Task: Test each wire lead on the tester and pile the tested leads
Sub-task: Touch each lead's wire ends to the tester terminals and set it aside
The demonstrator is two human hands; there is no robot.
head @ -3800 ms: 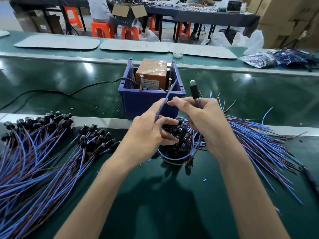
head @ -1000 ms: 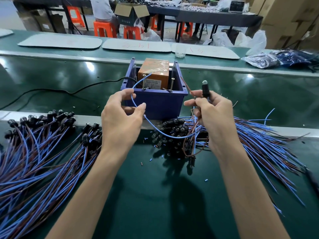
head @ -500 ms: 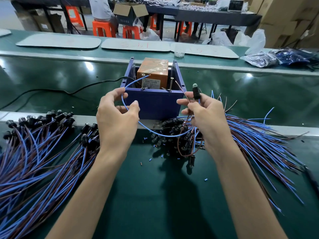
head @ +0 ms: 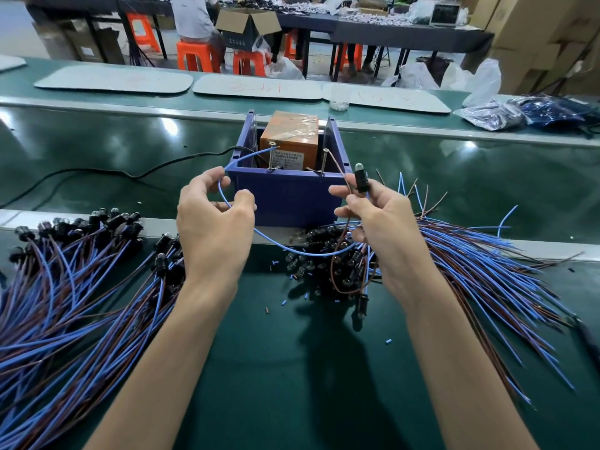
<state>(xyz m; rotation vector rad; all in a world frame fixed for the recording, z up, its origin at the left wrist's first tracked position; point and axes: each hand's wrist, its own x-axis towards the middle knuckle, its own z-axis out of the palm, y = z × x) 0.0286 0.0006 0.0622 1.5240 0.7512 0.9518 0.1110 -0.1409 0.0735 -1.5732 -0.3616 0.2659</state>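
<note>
left hand point(head: 216, 228) is up at the front corner of the blue bin point(head: 285, 196), thumb and forefinger pinching the blue wire point(head: 302, 251), other fingers loosely curled behind. that wire runs up from the pinch and its far end sits right at the head of the left post point(head: 272, 155); whether it actually touches, can't quite tell. below the pinch it sags in a long loop across to the right hand point(head: 380, 222). the right hand is closed around the black lamp holder point(head: 361, 180), held upright with its clear tip on top, just beside the bin's right front corner. out of the same grip the brown wire point(head: 337, 167) slants up to the right post point(head: 324, 160). both posts stand on the bin's front rim, and behind them, inside the bin, sits the orange tester box point(head: 289, 138). a black power cable point(head: 97, 172) snakes in from the left to the bin. on the green bench point(head: 292, 368), a big left pile point(head: 65, 287) of leads lies fanned out, holders toward the bin. the right pile point(head: 470, 264) spreads under and beyond the right wrist, its holders bunched in front of the bin. small bits of insulation point(head: 388, 341) are scattered between the forearms.
</note>
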